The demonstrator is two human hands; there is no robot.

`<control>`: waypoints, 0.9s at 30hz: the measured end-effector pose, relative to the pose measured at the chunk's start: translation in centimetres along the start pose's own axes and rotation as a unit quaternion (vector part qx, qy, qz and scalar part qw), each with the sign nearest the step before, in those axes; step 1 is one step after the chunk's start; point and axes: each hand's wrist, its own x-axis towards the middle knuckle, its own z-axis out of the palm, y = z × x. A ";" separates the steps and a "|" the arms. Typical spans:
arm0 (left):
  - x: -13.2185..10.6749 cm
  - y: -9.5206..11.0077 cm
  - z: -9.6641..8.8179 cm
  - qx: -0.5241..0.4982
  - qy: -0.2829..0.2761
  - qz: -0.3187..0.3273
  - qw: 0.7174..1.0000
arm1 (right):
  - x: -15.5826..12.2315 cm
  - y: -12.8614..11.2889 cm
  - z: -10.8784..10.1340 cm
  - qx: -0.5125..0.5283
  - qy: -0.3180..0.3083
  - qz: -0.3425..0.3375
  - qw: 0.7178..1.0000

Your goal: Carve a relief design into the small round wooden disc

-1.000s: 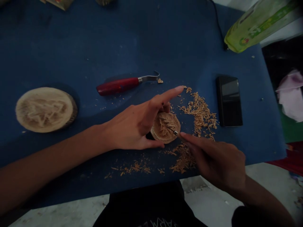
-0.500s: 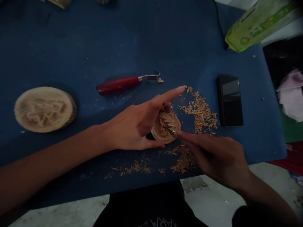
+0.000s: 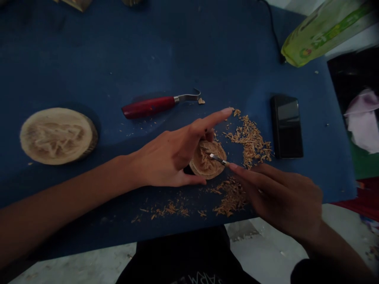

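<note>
My left hand [image 3: 168, 156] clamps a small round wood slice [image 3: 207, 159] on the blue table [image 3: 118, 51], thumb at its near edge, index finger stretched out over it. My right hand [image 3: 281, 197] grips a thin carving tool [image 3: 218, 159] whose metal tip rests on the slice's carved face. Pale wood shavings [image 3: 250, 138] lie to the right of the slice and in front of it.
A red-handled hook knife [image 3: 154, 105] lies behind the hands. A larger carved wood slice [image 3: 57, 136] sits at the left. A black phone [image 3: 286, 126] lies at the right, a green packet [image 3: 322, 29] at the far right corner. The table's near edge runs just below my hands.
My right hand has shifted slightly right and up, and the tool tip now lies higher on the slice. My left hand and the slice have stayed put.
</note>
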 end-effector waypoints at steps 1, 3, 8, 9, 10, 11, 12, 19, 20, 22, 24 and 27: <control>0.0 0.0 0.0 0.001 0.000 -0.004 1.000 | 0.0 0.2 -0.1 0.002 -0.005 -0.006 1.000; 0.0 0.1 0.0 0.000 -0.001 -0.014 1.000 | -0.2 0.5 -0.3 0.008 -0.013 -0.018 1.000; 0.0 0.0 0.1 -0.015 0.009 -0.005 1.000 | -0.4 0.7 0.3 0.045 -0.023 -0.029 0.998; 0.1 0.0 0.2 -0.018 0.008 -0.003 1.000 | -0.4 0.7 0.5 0.065 -0.018 -0.018 0.998; 0.1 0.0 0.2 -0.020 0.007 -0.001 1.000 | -0.3 0.5 0.7 0.088 -0.013 -0.004 0.996; 0.1 -0.1 0.2 -0.022 0.003 0.000 1.000 | -0.2 0.4 0.9 0.109 -0.008 0.012 0.994; 0.1 -0.1 0.2 -0.024 0.000 0.001 1.000 | 0.0 0.3 1.0 0.127 -0.007 0.025 0.992; 0.0 -0.3 0.1 -0.021 -0.009 0.003 1.000 | 0.4 0.0 0.6 0.100 -0.003 0.034 0.994; 0.0 -0.2 0.1 -0.017 -0.009 0.008 1.000 | 0.3 0.1 0.6 0.086 0.000 0.025 0.996; 0.0 -0.2 0.0 -0.016 -0.008 0.015 1.000 | 0.0 0.1 0.5 0.065 -0.001 0.003 0.998; 0.0 -0.1 0.0 -0.020 -0.005 0.016 1.000 | -0.3 0.2 0.4 0.045 0.000 -0.022 0.999; 0.0 -0.1 0.0 -0.021 -0.002 0.015 1.000 | -0.5 0.0 0.3 0.014 -0.008 -0.042 0.999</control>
